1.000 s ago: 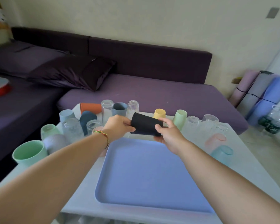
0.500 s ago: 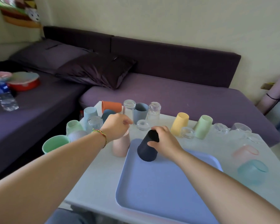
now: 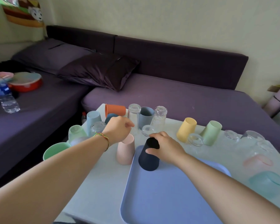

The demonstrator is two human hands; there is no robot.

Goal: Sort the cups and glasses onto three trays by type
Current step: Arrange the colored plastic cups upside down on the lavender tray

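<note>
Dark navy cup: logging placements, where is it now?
Head view: the dark navy cup stands upside down on the blue tray, at its far-left corner, held by the right hand, right of the pink cup.
</note>
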